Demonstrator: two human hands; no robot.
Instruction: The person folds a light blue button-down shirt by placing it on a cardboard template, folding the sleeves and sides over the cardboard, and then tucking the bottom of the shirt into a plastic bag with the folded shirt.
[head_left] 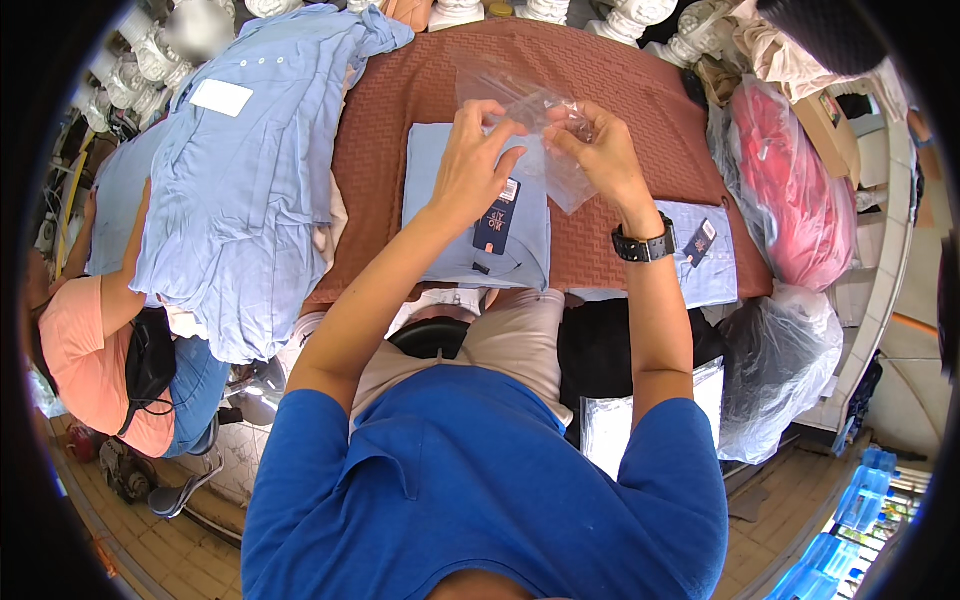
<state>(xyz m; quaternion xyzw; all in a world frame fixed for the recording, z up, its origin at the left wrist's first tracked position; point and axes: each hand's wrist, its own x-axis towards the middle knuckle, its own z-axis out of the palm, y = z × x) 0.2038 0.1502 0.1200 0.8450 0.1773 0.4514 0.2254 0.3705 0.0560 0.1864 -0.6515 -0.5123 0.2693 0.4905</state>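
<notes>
A clear plastic bag (572,190) is pinched between the thumb and fingers of my right hand (605,150), above the table. My left hand (470,165) is beside the bag's left part, its thumb and fingers apart; whether a fingertip touches the film is hard to see. Beneath both hands lies a folded light blue shirt (430,175), with a dark hang tag (497,222) on it. To the right, near the table's front edge, rests another folded light blue shirt (720,275) with its own dark tag (702,243), partly behind my right forearm.
Brown textured cloth (400,80) covers the table. Light blue garments (260,150) are heaped at left, where a person in an orange top (80,340) has an arm against them. Red goods in clear plastic (790,190) and a plastic-wrapped bundle (780,370) sit at right. White balusters (630,15) line the back.
</notes>
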